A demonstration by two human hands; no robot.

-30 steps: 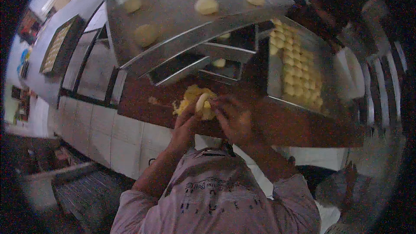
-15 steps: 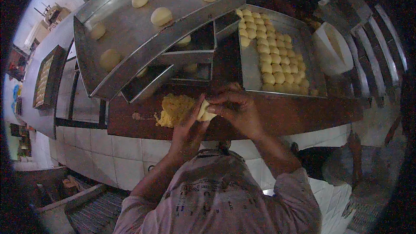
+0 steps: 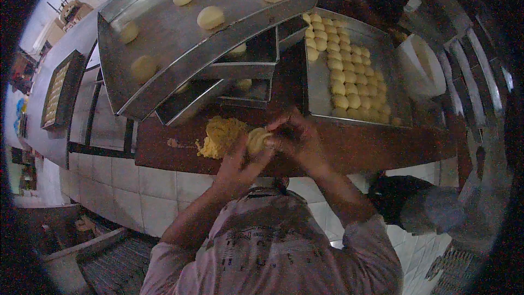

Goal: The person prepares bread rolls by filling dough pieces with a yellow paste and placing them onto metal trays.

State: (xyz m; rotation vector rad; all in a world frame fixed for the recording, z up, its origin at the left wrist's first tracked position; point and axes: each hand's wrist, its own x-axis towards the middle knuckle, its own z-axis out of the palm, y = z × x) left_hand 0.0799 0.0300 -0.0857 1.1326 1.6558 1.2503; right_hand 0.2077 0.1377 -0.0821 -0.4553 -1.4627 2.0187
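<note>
In the middle of the head view my left hand point(image 3: 240, 161) and my right hand point(image 3: 300, 145) are closed around a pale piece of dough point(image 3: 256, 140), fingers pressed on it from both sides; some fingertips are blurred. Just left of it a crumbly yellow mound point(image 3: 222, 134) rests on the dark wooden worktop point(image 3: 382, 142), beside my left hand. A small smear of crumbs lies farther left on the wood.
A metal tray point(image 3: 158, 95) with spaced dough rounds tops stacked pans point(image 3: 240, 70). A tray point(image 3: 393, 49) of packed dough balls stands right, near a white container point(image 3: 420, 65). Another filled tray point(image 3: 60, 90) is far left. A co-worker point(image 3: 415, 205) is at lower right.
The dough between my hands has been turned and now looks rounder, shifted slightly left of my right fingertips. The view has swung since a second ago. The co-worker at right has moved.
</note>
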